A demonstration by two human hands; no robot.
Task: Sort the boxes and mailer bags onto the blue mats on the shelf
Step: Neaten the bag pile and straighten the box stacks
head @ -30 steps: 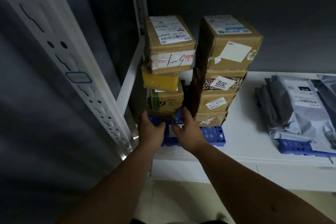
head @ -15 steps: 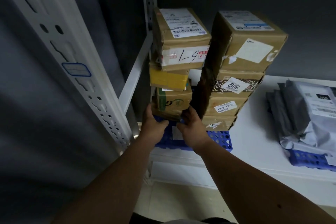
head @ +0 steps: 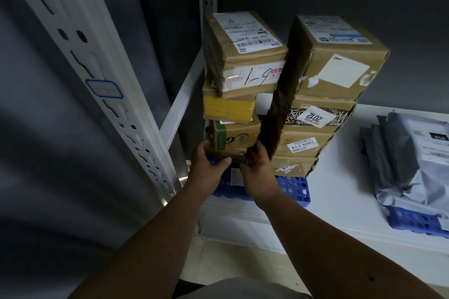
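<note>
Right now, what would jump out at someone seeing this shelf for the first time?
Two tall stacks of cardboard boxes rise side by side on a blue mat at the shelf's left end. The left hand and right hand grip the left stack's base. Grey mailer bags lie piled farther right.

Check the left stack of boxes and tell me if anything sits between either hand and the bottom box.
Nothing visible does. The left hand and the right hand are already on the bottom box of the left stack, one at each lower corner, above the blue mat. The right stack stands close beside the right hand's fingers.
</note>
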